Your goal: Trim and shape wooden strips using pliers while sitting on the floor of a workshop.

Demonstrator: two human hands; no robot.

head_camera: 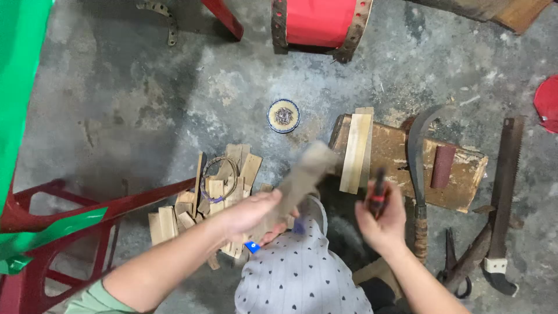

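Left hand [250,214] is clamped round a blurred wooden slat [302,177], angled up towards the wooden block [401,163] on the floor. Right hand [383,224] grips a small dark, red-banded tool [378,192], its tip too blurred to make out. Looks like trimming work in hand; steadying the slat against the block seems the need. More cut pieces [224,189] lie just left.

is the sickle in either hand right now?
No. The sickle lies across the wooden block, while the left hand grips a wooden slat and the right hand a small dark tool.
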